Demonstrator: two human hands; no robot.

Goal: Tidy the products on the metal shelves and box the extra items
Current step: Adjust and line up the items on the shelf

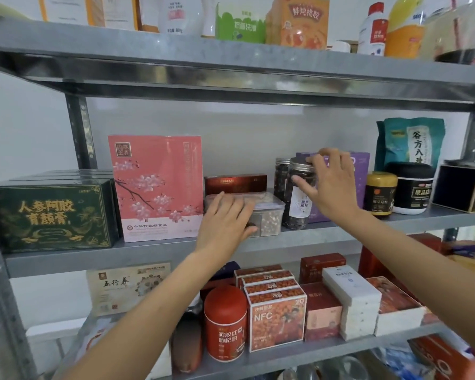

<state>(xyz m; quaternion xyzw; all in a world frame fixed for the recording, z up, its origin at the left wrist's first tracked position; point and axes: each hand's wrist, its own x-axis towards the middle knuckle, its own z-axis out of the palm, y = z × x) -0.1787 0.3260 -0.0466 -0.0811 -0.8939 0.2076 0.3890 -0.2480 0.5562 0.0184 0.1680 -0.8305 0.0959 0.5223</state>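
I am reaching both bare arms up to the middle metal shelf (154, 253). My left hand (226, 220) is lying palm-down, fingers together and flat, on the lid and front of a clear plastic tub (269, 215); it is pressing against the tub, not closed around it. My right hand (331, 185) is cupping the front dark jar (298, 198), with fingertips on its metal screw lid and the thumb stretching down across the white label, so the grip is closed loosely on that jar.

The tub is holding small pale round pieces on its right side (the left part is hidden under my hand). The jar is showing dark, wrinkled contents through its clear wall, and a second jar (281, 176) of the same kind is standing just behind and to its left. A flat red box (235, 183) is lying behind the tub, and a purple box (359, 171) is standing behind the jars.

To the left, a tall pink blossom box (157, 187) is standing upright, touching the tub's side, with a dark green box (52, 215) beside it. To the right, a yellow-lidded jar (380, 193) and a black-and-white tub (412, 187) are sitting near the shelf's front edge. The tub and front jar are both standing close to that front lip, with bare shelf showing behind the red box up to the back wall.
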